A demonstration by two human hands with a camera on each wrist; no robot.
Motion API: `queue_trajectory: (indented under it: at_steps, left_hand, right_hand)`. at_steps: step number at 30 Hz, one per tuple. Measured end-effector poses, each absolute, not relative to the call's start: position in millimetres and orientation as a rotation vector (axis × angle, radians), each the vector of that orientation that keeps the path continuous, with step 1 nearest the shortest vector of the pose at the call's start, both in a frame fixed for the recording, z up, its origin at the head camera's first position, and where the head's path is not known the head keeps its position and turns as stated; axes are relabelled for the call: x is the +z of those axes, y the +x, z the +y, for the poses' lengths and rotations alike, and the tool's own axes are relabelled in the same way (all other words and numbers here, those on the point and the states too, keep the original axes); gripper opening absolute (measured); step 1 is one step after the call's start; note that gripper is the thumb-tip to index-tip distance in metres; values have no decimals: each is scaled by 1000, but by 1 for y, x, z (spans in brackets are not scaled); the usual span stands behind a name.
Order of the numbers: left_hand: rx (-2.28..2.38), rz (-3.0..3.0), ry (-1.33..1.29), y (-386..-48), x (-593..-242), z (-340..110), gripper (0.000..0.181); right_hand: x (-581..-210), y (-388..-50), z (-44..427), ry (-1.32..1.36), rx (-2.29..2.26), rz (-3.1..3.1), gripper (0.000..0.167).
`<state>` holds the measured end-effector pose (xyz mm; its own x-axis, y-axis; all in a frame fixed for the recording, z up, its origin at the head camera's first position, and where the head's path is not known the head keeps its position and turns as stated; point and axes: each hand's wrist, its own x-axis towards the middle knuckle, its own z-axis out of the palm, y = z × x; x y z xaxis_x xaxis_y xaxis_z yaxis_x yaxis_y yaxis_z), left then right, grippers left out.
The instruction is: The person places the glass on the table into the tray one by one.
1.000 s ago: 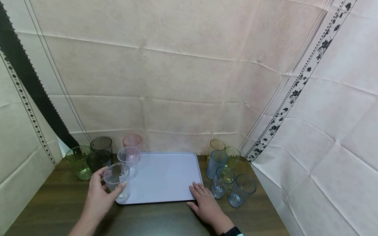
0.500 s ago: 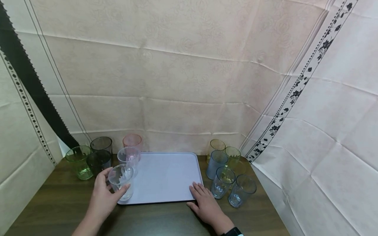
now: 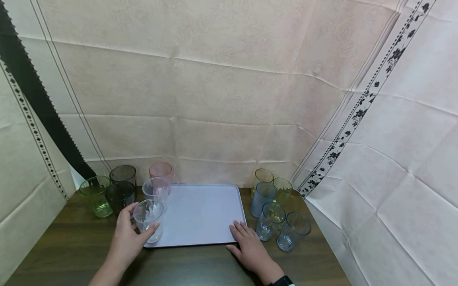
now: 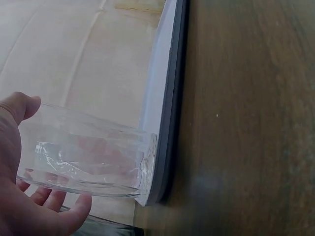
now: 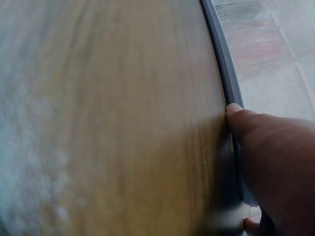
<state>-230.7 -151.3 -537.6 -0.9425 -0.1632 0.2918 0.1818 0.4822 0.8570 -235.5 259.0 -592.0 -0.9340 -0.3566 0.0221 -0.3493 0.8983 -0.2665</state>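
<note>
At the front left corner of a white tray (image 3: 202, 214), my left hand (image 3: 127, 238) grips a clear drinking glass (image 3: 148, 220) by its side, thumb on the near side. The glass stands upright, and in the left wrist view its base (image 4: 147, 169) meets the tray's corner. Just behind it is another clear glass (image 3: 157, 190) on the tray's left side, with a pink glass (image 3: 160, 171) at the back corner. My right hand (image 3: 248, 248) rests with straight fingers on the tray's front right corner. Its thumb touches the dark rim (image 5: 224, 59) in the right wrist view.
Left of the tray stand a green glass (image 3: 96, 198) and dark glasses (image 3: 120, 196). On the right are bluish glasses (image 3: 293, 232) and yellowish glasses (image 3: 264, 175), close to my right hand. Patterned cloth (image 3: 229, 99) hangs behind the wooden table (image 3: 186, 266).
My left hand has shifted the clear glass a little to the right over the tray's corner, then nearly stopped. The right hand has stayed in place.
</note>
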Motion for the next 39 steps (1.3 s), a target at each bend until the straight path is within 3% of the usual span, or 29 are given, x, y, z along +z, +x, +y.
queue_trajectory:
  at_steps: [11,20,39]
  left_hand:
    - [-1490,-2479,-103,-233,-543,-165,114]
    - [-1189,-2849,-311,-248,-573,-198,126]
    - [-955,-2924,-520,-259,-585,-204,122]
  right_hand:
    - [-590,-234,258,-553,-420,3022,72]
    - [-588,-233,259,-573,-423,3037,72]
    - [-590,-235,257,-550,-400,3019,72]
